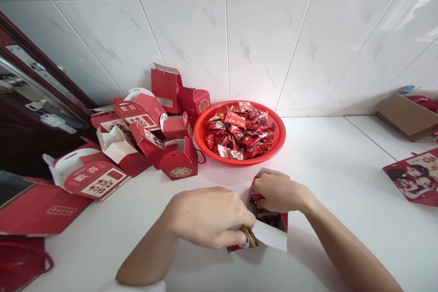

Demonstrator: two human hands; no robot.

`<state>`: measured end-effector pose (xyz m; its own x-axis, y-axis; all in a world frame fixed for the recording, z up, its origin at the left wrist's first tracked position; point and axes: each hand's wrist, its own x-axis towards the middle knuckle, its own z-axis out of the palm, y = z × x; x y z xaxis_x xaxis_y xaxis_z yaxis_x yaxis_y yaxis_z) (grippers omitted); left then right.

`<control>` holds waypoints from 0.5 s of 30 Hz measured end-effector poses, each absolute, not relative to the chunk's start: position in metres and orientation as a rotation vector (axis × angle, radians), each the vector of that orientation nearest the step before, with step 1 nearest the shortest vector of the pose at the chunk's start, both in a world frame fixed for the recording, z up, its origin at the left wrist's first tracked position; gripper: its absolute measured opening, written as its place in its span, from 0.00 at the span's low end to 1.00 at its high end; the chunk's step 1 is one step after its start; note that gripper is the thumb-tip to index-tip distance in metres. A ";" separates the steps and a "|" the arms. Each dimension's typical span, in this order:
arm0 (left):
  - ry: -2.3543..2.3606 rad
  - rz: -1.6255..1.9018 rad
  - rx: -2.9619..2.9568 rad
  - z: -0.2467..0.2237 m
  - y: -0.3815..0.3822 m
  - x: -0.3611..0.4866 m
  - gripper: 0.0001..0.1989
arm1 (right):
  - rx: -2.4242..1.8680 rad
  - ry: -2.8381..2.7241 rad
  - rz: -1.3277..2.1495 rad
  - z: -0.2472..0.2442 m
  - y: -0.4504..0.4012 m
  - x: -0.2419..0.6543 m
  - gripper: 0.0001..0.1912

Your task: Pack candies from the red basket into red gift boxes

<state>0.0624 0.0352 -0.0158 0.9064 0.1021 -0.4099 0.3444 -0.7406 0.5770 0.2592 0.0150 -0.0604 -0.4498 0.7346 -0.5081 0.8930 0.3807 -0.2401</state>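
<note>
My left hand point(212, 219) is closed, pinching a small wrapped candy point(252, 238) with gold and red foil just in front of an opened red gift box point(284, 222). The box stands on the white countertop point(308, 255) with its pale flap folded toward me. Into its top reaches my right hand point(278, 193), fingers curled down beside red wrappers. The box wall and the hand itself hide those fingertips, so what they hold cannot be made out. Beyond the box is a red plastic basket point(197, 133) heaped with red-wrapped candies point(236, 119).
Several red gift boxes point(102, 180) crowd the left side, some with raised handles. A dark door point(20, 146) with keys in its lock borders them. At right lie a cardboard box point(404, 116) and a printed red box point(415, 178). White tiles point(185, 41) rise behind.
</note>
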 end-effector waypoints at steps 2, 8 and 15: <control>0.334 -0.465 2.406 -0.017 0.035 0.063 0.07 | 1.472 2.351 -0.666 -0.058 0.011 0.262 0.08; 0.343 -0.454 2.446 -0.021 0.036 0.065 0.08 | 1.588 2.411 -0.663 -0.045 0.009 0.276 0.10; 0.262 -0.303 2.455 -0.020 0.038 0.065 0.07 | 1.533 2.385 -0.571 -0.058 0.020 0.264 0.08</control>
